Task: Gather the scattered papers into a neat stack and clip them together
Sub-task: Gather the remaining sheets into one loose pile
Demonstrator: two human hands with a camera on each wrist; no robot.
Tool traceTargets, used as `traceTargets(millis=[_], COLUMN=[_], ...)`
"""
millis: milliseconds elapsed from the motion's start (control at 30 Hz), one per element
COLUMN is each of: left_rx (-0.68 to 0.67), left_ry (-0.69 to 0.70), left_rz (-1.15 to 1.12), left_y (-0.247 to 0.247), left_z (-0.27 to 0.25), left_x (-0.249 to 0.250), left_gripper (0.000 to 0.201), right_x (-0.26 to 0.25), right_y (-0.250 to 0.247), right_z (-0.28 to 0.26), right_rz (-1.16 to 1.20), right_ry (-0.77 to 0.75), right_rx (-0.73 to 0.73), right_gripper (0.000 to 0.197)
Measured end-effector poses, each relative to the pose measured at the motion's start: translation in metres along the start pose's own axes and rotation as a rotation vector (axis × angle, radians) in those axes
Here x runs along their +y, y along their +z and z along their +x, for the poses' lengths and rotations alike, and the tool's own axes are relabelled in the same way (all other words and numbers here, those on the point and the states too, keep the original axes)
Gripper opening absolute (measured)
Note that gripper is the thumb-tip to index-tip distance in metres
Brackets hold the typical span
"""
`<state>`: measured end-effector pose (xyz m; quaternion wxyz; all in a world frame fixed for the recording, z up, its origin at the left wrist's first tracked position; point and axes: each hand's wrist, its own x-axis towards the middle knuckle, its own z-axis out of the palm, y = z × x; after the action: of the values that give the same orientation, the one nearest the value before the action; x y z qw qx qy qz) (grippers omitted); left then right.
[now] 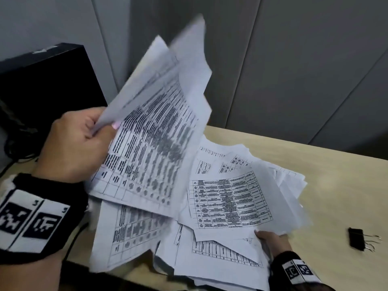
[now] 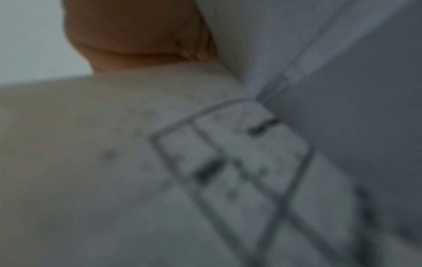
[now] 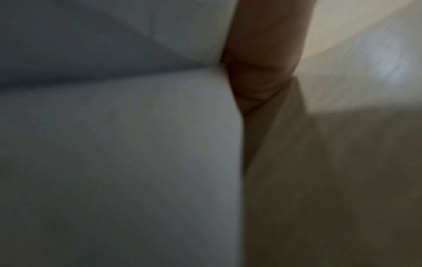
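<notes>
A person's left hand [image 1: 77,141] pinches a fanned sheaf of printed sheets [image 1: 159,127] by one edge, thumb on top and fingers curled beneath, holding them tilted up above the pale wooden worktop [image 1: 336,185]. The right hand [image 1: 270,238] sits at the near right edge of the loose pile of papers [image 1: 226,198] that lies spread on the worktop; its fingers are tucked under the sheets, and the right wrist view shows only a blurred finger against paper, so whether it grips or merely props the pile cannot be told. The sheets, printed with tables, lie at crossed angles, several corners hanging over the worktop's front edge.

The gathering appears to be about midway: some pages are lifted together in one hand, but most lie skewed and none are squared edge to edge. A black binder clip [image 1: 357,238] rests on the worktop to the right of the pile, near the right hand and apart from the paper, untouched. Left to do, by the look of it: collect the remaining sheets, tap the edges level, then fit the clip. A black box-like unit [image 1: 48,80] stands at the rear left, against grey wall panels [image 1: 294,70].
</notes>
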<state>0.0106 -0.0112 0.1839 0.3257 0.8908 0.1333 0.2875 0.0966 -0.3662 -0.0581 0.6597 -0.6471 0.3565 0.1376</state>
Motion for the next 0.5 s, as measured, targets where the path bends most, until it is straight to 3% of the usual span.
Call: traceTargets(millis=[133, 233, 267, 300, 333, 367, 467, 500], left_rx=[-0.068, -0.186, -0.238, -0.288, -0.323, -0.36, -0.465, -0.501], left_ry=[-0.064, -0.243, -0.324, -0.387, -0.428, -0.45, -0.53, -0.552], left_rz=[-0.295, -0.462, -0.486, -0.479, -0.439, -0.376, -0.148, -0.09], left_y=[0.027, 0.083, 0.105, 0.128, 0.15, 0.169, 0.205, 0.21], left_z=[0.012, 0.008, 0.002, -0.005, -0.013, -0.021, -0.045, -0.051], left_x=[-0.002, -0.021, -0.03, -0.042, -0.056, -0.07, -0.109, -0.117], left_gripper=[0.009, 0.009, 0.013, 0.018, 0.021, 0.023, 0.026, 0.028], right_x=[-0.002, 0.007, 0.015, 0.019, 0.018, 0.017, -0.003, -0.003], right_y=[-0.003, 0.001, 0.002, 0.001, -0.002, -0.005, -0.008, -0.01], right_z=[0.003, 0.005, 0.017, 0.022, 0.022, 0.02, 0.0, 0.001], right_rz=[0.033, 0.045, 0.046, 0.114, 0.147, 0.152, 0.21, 0.197], right_ry=[0.03, 0.037, 0.045, 0.065, 0.064, 0.069, 0.114, 0.086], right_rx=[-0.016, -0.038, -0.06, -0.099, -0.159, -0.18, -0.035, -0.014], right_gripper=[0.042, 0.037, 0.055, 0.093, 0.114, 0.118, 0.076, 0.073])
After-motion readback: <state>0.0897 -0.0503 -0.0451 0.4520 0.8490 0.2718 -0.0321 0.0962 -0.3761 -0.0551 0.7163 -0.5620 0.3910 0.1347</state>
